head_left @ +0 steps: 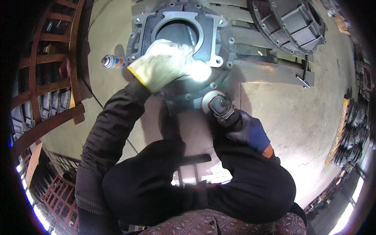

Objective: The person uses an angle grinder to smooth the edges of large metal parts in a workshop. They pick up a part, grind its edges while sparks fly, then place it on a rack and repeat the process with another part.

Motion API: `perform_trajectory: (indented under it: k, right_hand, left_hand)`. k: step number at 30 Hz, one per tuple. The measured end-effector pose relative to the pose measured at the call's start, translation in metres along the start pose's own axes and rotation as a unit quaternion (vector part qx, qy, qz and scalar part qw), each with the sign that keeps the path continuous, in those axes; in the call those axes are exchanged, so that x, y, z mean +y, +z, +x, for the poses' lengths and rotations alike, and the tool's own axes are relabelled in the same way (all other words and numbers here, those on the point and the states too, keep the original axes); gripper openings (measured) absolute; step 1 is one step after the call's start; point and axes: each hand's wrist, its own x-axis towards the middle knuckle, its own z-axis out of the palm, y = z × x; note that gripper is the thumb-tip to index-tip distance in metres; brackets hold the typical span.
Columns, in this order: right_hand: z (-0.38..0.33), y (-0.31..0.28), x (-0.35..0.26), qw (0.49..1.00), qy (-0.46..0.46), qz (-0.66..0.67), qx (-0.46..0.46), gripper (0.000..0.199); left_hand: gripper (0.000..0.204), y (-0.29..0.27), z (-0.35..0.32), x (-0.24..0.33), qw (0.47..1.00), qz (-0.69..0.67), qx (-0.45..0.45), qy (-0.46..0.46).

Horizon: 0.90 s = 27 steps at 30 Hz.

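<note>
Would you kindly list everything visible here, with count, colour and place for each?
Metal casting: one, dark grey, round opening, on the floor ahead, under the left hand.
Second casting: one, grey, ribbed, upper right.
Angle grinder: one, black with a grey disc, at the near rim of the first casting.
Spray can: one, silver and orange, lying on the floor to the left.
Metal racks: several, rusty red-brown, left edge.
Left hand: pale glove with yellow cuff, resting on the casting.
Right hand: blue glove, gripping the grinder.
</note>
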Motion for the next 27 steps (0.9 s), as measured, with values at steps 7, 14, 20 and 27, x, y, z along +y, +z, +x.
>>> perform_trajectory:
  k: [7, 14, 20, 27]
  right_hand:
    - [-0.012, -0.01, 0.005, 0.997, -0.001, 0.059, 0.039, 0.068]
    - [-0.012, -0.007, 0.015, 0.994, 0.031, 0.076, 0.069, 0.059]
    - [-0.013, -0.015, -0.01, 0.995, 0.024, 0.073, 0.067, 0.064]
    - [-0.01, -0.006, 0.003, 0.992, 0.025, 0.115, 0.037, 0.06]
  left_hand:
    - [0.043, -0.027, -0.001, -0.018, 0.996, -0.069, -0.035, -0.051]
    - [0.045, 0.003, 0.017, 0.021, 0.998, -0.046, 0.005, -0.034]
    - [0.046, 0.011, 0.007, 0.013, 0.998, -0.044, 0.009, -0.036]
    - [0.048, 0.01, 0.013, 0.014, 0.996, -0.038, 0.075, -0.037]
